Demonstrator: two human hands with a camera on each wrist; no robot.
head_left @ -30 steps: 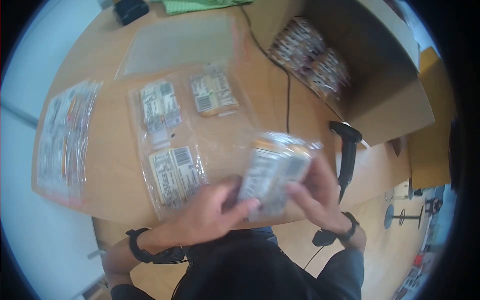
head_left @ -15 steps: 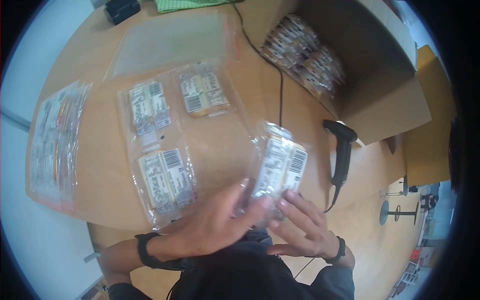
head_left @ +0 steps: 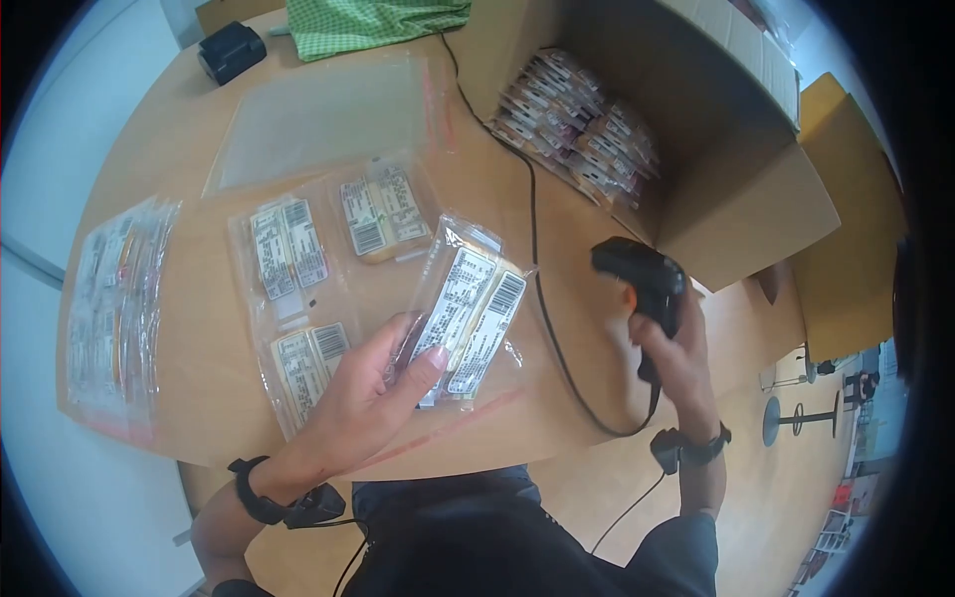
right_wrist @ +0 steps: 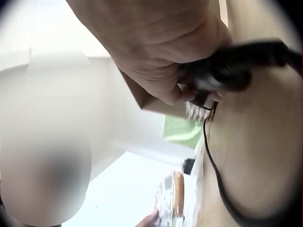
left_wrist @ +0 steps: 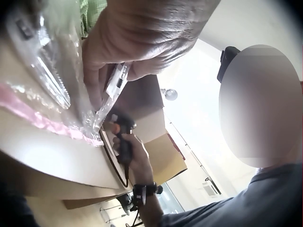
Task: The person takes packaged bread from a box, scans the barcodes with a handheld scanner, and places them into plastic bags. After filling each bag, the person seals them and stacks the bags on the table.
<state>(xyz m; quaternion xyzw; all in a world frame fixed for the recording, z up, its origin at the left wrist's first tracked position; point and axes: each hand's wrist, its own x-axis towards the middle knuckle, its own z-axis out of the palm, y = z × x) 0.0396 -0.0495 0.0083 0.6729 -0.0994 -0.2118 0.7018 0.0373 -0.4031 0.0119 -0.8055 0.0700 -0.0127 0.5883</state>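
Observation:
My left hand (head_left: 368,393) holds a clear-wrapped packet (head_left: 476,310), thumb across its lower end. Two white labels face up on it, one with a barcode, over a tan filling. In my right hand (head_left: 681,363) is a black barcode scanner (head_left: 647,271), gripped by its handle and raised to the right of the packet. Its orange trigger shows by the fingers. Similar labelled packets (head_left: 288,246) lie left of the held one, on clear plastic with a red strip; the left forearm partly covers the lowest. The right wrist view shows the fingers curled round the scanner.
A cardboard box (head_left: 756,199) at the right back holds rows of packets (head_left: 567,124). Filled clear bags (head_left: 114,308) lie at the left edge, flat clear bags (head_left: 318,119) at the back. A green checked cloth (head_left: 378,25), black device (head_left: 231,52) and cable (head_left: 535,229) are also there.
My right hand has left the packet and taken hold of the scanner, lifting it off the table. The left hand has carried the packet leftward and now holds it alone.

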